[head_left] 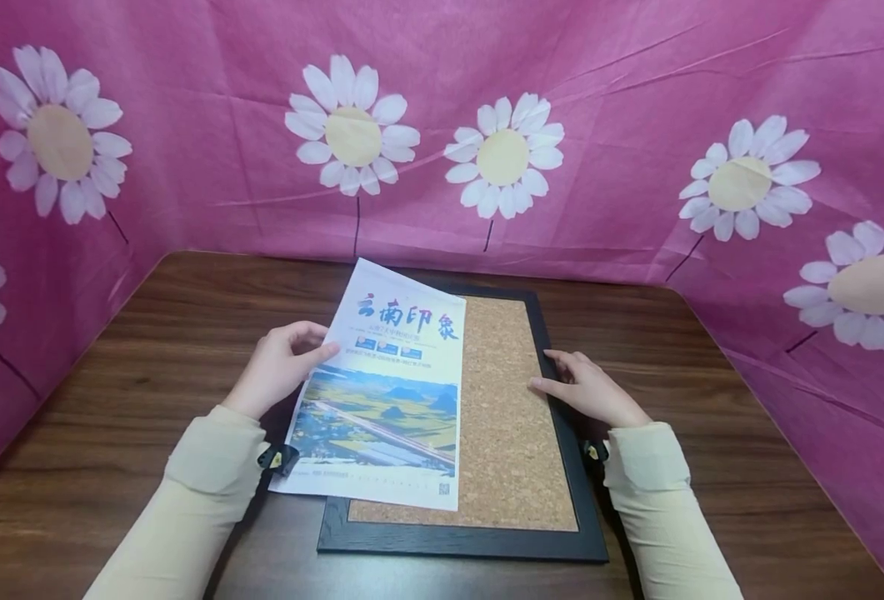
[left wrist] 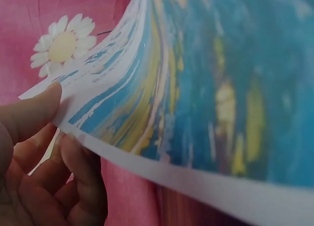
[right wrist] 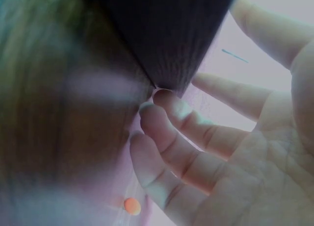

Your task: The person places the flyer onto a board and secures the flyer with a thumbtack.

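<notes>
A printed poster (head_left: 382, 417) with large Chinese characters above a landscape photo hangs tilted over the left part of a corkboard (head_left: 516, 433) in a black frame. My left hand (head_left: 280, 367) pinches the poster's left edge between thumb and fingers. In the left wrist view, the poster (left wrist: 196, 88) bends up from the thumb (left wrist: 37, 108). My right hand (head_left: 587, 387) is at the frame's right side, its thumb reaching over the border. The right wrist view has its extended fingers (right wrist: 162, 133) against the side of the black frame (right wrist: 162, 35), low by the tabletop.
The corkboard lies on a brown wood-grain table (head_left: 112, 400). Behind and on both sides hangs a pink cloth (head_left: 224, 108) printed with white daisies. Dark straps with small devices sit at both wrists, over pale sleeves (head_left: 209, 475).
</notes>
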{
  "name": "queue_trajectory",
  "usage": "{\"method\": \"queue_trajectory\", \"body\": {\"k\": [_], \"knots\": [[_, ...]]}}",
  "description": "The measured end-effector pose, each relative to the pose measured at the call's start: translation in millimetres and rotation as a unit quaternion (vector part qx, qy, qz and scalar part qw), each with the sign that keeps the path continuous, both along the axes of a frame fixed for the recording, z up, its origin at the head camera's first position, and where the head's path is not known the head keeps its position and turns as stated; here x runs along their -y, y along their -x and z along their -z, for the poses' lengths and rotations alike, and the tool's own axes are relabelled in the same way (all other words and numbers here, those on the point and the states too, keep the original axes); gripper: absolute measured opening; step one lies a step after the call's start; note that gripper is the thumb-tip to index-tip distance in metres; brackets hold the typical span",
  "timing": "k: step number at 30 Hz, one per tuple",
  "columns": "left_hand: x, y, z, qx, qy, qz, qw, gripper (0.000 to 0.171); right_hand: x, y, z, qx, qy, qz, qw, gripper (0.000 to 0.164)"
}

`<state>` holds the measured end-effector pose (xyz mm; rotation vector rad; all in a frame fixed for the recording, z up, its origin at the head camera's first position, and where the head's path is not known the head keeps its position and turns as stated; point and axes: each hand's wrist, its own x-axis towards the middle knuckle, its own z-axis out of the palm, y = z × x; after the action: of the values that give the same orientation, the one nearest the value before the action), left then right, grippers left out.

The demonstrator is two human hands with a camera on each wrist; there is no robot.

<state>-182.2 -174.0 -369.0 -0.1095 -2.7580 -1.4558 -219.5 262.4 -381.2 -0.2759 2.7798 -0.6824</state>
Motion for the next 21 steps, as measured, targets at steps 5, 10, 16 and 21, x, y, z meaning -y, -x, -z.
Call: {"method": "queue_trajectory", "body": {"k": [5, 10, 16, 21], "knots": [[-2.7, -1.3, 1.0, 0.006, 0.017, 0.010, 0.9998, 0.032, 1.0, 2.0, 0.1, -0.001, 0.000, -0.002, 1.000, 0.084], [-0.5, -1.6, 0.5, 0.027, 0.004, 0.006, 0.9996, 0.032, 0.2, 3.1, -0.6, 0.000, 0.002, -0.005, 1.000, 0.085], [2.0, 1.7, 3.5, 0.049, -0.016, 0.007, 0.9987, 0.033, -1.1, 2.4, -0.3, -0.001, 0.005, -0.003, 1.000, 0.084], [3.9, 3.8, 5.4, 0.078, -0.021, 0.010, 0.9967, 0.036, -1.8, 1.4, 0.7, 0.002, 0.004, -0.001, 1.000, 0.084]]}}
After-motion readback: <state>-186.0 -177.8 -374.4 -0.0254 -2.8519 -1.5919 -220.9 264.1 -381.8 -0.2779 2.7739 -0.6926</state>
